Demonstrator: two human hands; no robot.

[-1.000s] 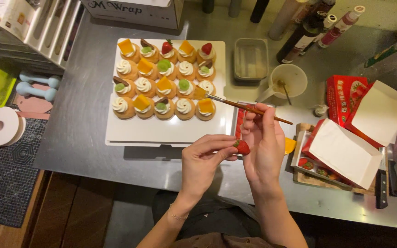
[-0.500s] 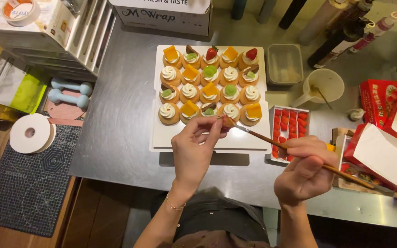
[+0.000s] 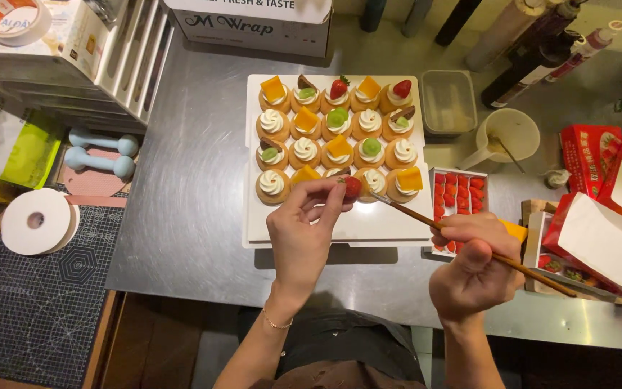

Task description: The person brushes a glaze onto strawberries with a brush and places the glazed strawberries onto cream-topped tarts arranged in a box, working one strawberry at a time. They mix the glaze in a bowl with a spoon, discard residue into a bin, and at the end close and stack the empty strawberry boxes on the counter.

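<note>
The left hand [image 3: 304, 230] pinches a red strawberry piece [image 3: 353, 187] over the near row of cream-topped tartlets [image 3: 340, 133] on the white tray [image 3: 311, 227]. The right hand [image 3: 473, 266] grips a thin brush [image 3: 469, 241] (its tip touching the berry), just near a small box of strawberries [image 3: 458, 198], with a white cup [image 3: 509, 133] farther right

Red-white cartons [image 3: 599, 209] right; white cardboard box [image 3: 253, 21] top.
</note>
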